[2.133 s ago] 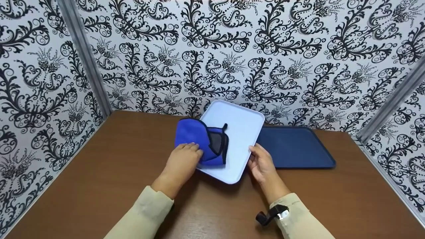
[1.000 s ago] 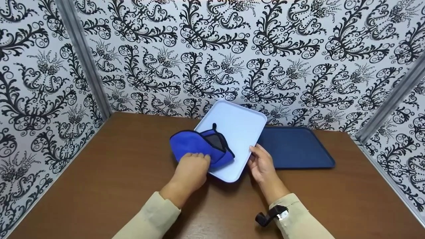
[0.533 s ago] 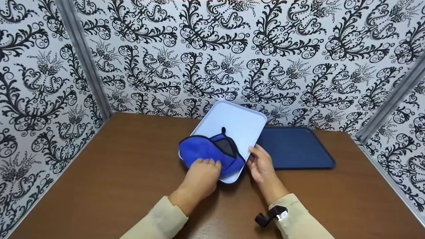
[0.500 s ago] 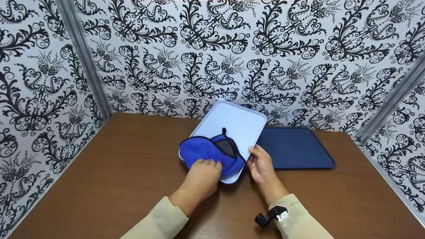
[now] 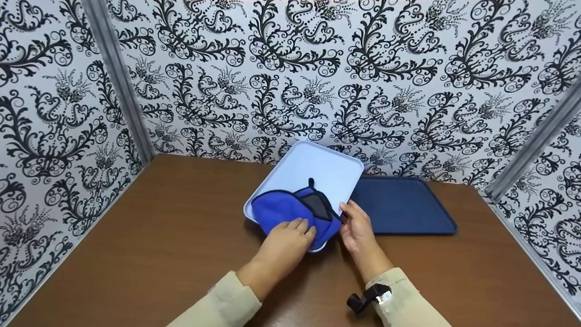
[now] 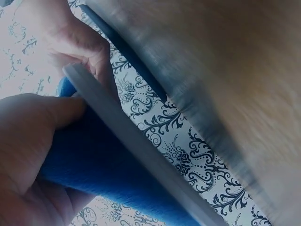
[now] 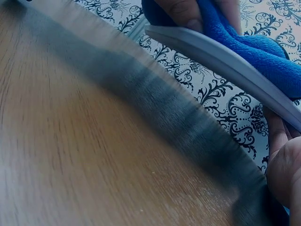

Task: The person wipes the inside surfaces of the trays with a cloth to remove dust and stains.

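Observation:
My right hand (image 5: 358, 229) grips the right edge of a pale blue tray (image 5: 317, 161), held tilted off the table. Against the tray's near end my left hand (image 5: 288, 245) holds a bunched blue cloth (image 5: 277, 209) with black trim, a dark grey patch and a black loop. In the left wrist view the thumb presses the fuzzy cloth (image 6: 103, 155) at the tray's rim (image 6: 136, 136), the other fingers curling behind it. The right wrist view has the tray's underside edge (image 7: 230, 66) with the cloth (image 7: 235, 42) over it. The right hand's fingers partly hide beneath the tray.
A dark navy tray (image 5: 404, 209) lies flat on the brown wooden table (image 5: 150, 236), right of the pale tray and partly behind it. Patterned wall panels (image 5: 295, 81) stand close at the back and both sides. A black strap device (image 5: 367, 297) sits on the right sleeve.
My left hand has slid the cloth from the tray's left side rightward and nearer, along its near end toward the right hand. The right hand and the tray have hardly moved.

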The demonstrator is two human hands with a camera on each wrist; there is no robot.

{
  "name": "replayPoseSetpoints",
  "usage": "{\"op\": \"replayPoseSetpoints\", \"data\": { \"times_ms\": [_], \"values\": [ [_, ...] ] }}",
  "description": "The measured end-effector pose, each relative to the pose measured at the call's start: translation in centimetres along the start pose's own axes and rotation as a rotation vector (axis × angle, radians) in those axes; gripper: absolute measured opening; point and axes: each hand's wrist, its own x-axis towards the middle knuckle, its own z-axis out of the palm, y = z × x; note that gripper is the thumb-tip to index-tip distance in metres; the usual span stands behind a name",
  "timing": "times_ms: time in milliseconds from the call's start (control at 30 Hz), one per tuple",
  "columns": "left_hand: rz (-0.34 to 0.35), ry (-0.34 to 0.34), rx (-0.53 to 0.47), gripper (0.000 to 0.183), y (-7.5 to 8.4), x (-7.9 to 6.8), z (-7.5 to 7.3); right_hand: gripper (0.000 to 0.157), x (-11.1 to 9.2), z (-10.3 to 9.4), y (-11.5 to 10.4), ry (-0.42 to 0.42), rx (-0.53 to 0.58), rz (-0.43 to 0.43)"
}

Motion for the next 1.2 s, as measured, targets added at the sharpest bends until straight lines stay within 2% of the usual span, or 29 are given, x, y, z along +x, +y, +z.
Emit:
{"op": "replayPoseSetpoints", "data": {
  "times_ms": [167,367,567,733,1067,1200],
  "values": [
    [0.059,-0.032,-0.052,0.033,-0.4,-0.1,0.2,0.027,0.0,0.0,0.1,0.0,-0.004,0.011],
    [0.166,-0.053,-0.083,0.036,-2.0,-0.5,0.5,0.027,0.0,0.0,0.1,-0.028,-0.013,0.01],
    [0.288,-0.058,-0.027,0.036,-3.9,-0.5,0.4,0.024,-0.1,0.0,0.2,-0.044,-0.001,0.018],
    [0.368,-0.043,0.03,0.034,-5.2,0.0,0.4,0.023,0.0,-0.2,0.2,-0.065,-0.004,0.03],
    [0.395,-0.114,0.076,0.039,-7.5,1.0,0.2,0.023,0.1,-0.3,0.1,-0.095,-0.007,0.034],
    [0.402,-0.121,0.091,0.038,-8.4,1.1,0.3,0.023,0.0,-0.3,0.1,-0.095,-0.009,0.041]
  ]
}}
